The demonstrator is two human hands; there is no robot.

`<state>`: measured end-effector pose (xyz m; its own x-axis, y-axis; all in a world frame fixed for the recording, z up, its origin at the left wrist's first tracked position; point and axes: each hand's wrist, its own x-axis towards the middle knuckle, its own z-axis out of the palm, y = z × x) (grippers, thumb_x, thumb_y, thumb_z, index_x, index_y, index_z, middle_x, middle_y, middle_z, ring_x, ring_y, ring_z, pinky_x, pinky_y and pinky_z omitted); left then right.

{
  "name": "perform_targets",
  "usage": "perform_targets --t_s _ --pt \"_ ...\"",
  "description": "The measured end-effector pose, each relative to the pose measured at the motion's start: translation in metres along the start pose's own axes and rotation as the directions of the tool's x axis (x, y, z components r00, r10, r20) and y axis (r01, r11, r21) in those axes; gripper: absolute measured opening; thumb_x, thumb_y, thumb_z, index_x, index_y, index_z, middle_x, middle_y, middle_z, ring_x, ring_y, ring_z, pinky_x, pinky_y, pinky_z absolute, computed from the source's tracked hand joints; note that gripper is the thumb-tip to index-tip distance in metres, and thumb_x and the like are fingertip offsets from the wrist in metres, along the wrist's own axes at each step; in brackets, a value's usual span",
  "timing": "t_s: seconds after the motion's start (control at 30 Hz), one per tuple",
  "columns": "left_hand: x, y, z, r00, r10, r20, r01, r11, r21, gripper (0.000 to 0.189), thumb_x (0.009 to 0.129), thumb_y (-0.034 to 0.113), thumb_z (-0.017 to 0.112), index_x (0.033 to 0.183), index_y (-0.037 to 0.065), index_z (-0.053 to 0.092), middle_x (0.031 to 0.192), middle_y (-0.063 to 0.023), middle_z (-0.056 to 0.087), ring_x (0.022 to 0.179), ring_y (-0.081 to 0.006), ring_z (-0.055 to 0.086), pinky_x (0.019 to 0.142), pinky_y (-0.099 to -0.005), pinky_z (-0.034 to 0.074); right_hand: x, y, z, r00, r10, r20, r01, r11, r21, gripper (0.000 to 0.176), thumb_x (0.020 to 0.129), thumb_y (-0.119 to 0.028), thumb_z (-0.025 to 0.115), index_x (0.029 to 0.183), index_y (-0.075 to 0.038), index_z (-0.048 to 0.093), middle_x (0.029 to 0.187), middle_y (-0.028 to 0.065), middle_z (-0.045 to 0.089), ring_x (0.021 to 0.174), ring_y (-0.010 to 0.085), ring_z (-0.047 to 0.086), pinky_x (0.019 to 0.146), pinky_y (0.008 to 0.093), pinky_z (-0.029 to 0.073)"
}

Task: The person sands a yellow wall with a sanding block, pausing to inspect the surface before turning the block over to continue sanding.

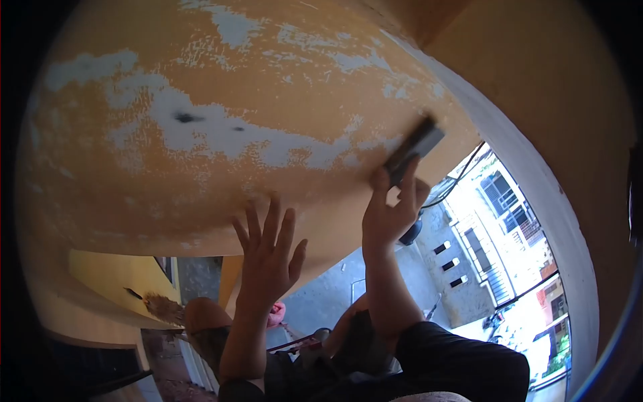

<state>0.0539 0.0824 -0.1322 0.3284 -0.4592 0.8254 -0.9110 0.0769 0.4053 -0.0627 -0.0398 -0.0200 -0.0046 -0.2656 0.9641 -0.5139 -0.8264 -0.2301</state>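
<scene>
A flat, wide scraper [416,149] with a grey face and dark edge is pinched between the thumb and fingers of my right hand [390,218]. It overlaps the right part of the orange painted surface [221,181] overhead and is slightly blurred. White patches [268,147] show through the paint in ragged shapes, with two dark spots among them on the left. My left hand [264,258] is raised at the lower edge of that surface, fingers spread and nothing in them, fingertips right by the paint.
Far below is a grey concrete floor [315,295]. A pale curved edge [576,268] runs down the right side, framing a bright opening onto a gated yard. A dark cable [462,175] hangs there. A brush-like brown thing [163,308] and a pink bundle [276,313] show lower left.
</scene>
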Motion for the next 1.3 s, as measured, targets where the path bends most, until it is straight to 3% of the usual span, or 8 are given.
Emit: perform_targets --t_s 0.1,0.13,0.27,0.33,0.37,0.47,0.87,1.3 --pt "0.001 -0.001 0.001 0.998 -0.014 -0.057 0.008 0.996 -0.094 0.066 0.092 0.029 0.059 0.149 0.011 0.030 0.156 -0.0209 0.023 0.143 -0.0521 0.011 0.109 -0.0706 0.004 -0.024 0.017 0.009 0.984 -0.179 0.006 0.179 0.984 0.010 0.057 0.082 -0.012 0.076 0.134 -0.002 0.056 0.091 0.0060 0.054 0.081 0.0157 0.053 0.075 0.0266 0.043" --pt "0.002 -0.005 0.000 0.998 -0.025 -0.066 0.019 0.996 -0.084 0.066 0.092 0.029 0.059 0.149 0.011 0.030 0.156 -0.0209 0.023 0.143 -0.0521 0.011 0.109 -0.0706 0.004 -0.015 0.010 0.014 0.994 -0.103 -0.022 0.105 0.988 0.112 0.056 0.082 -0.012 0.077 0.134 -0.003 0.056 0.091 0.0054 0.053 0.077 0.0137 0.053 0.071 0.0246 0.043" --pt "0.000 0.002 -0.001 1.000 0.010 0.020 -0.010 1.000 0.011 0.077 0.092 0.027 0.061 0.152 0.006 0.019 0.156 -0.0263 0.020 0.143 -0.0534 0.008 0.110 -0.0686 0.003 0.019 -0.010 0.018 0.996 -0.040 -0.086 0.040 0.999 -0.001 0.056 0.082 -0.010 0.076 0.134 -0.004 0.056 0.091 0.0048 0.051 0.077 0.0138 0.051 0.070 0.0275 0.044" --pt "-0.005 -0.006 -0.004 1.000 -0.008 0.013 0.008 1.000 -0.021 0.077 0.092 0.027 0.061 0.152 0.006 0.019 0.156 -0.0259 0.019 0.142 -0.0539 0.008 0.110 -0.0683 0.002 -0.007 0.001 0.014 0.990 -0.142 -0.018 0.142 0.990 0.000 0.057 0.081 -0.011 0.077 0.134 -0.003 0.056 0.092 0.0051 0.052 0.078 0.0150 0.050 0.072 0.0272 0.043" --pt "-0.008 -0.012 -0.001 0.999 -0.024 -0.030 0.021 0.994 -0.105 0.070 0.091 0.030 0.061 0.151 0.013 0.029 0.157 -0.0215 0.020 0.142 -0.0549 0.008 0.108 -0.0726 0.004 -0.030 0.004 0.012 0.992 -0.111 0.059 0.108 0.992 0.059 0.058 0.077 -0.005 0.079 0.131 0.002 0.057 0.098 0.0115 0.056 0.085 0.0207 0.051 0.077 0.0302 0.045" --pt "-0.003 -0.003 -0.006 1.000 0.004 0.018 -0.003 0.998 -0.064 0.070 0.092 0.031 0.060 0.151 0.014 0.028 0.158 -0.0216 0.018 0.141 -0.0570 0.006 0.107 -0.0738 0.004 -0.066 0.019 -0.009 0.982 -0.099 0.161 0.094 0.995 0.038 0.058 0.076 -0.004 0.079 0.129 0.002 0.058 0.099 0.0125 0.056 0.087 0.0216 0.053 0.077 0.0308 0.047" --pt "-0.003 -0.006 -0.009 1.000 0.006 0.015 -0.004 0.995 -0.096 0.069 0.094 0.034 0.056 0.153 0.015 0.025 0.159 -0.0160 0.020 0.142 -0.0543 0.007 0.107 -0.0734 0.006 -0.128 0.007 -0.049 0.897 0.156 0.415 -0.208 0.975 0.083 0.061 0.078 -0.007 0.078 0.134 -0.002 0.055 0.101 0.0127 0.055 0.088 0.0212 0.056 0.076 0.0314 0.048" --pt "-0.004 -0.008 -0.011 1.000 0.020 -0.014 -0.022 0.988 -0.153 0.070 0.094 0.032 0.057 0.153 0.014 0.023 0.158 -0.0155 0.021 0.142 -0.0536 0.007 0.107 -0.0741 0.007 -0.124 0.002 -0.050 0.912 0.108 0.395 -0.145 0.987 0.066 0.057 0.080 -0.007 0.075 0.133 -0.001 0.056 0.099 0.0120 0.055 0.088 0.0205 0.055 0.077 0.0310 0.047"
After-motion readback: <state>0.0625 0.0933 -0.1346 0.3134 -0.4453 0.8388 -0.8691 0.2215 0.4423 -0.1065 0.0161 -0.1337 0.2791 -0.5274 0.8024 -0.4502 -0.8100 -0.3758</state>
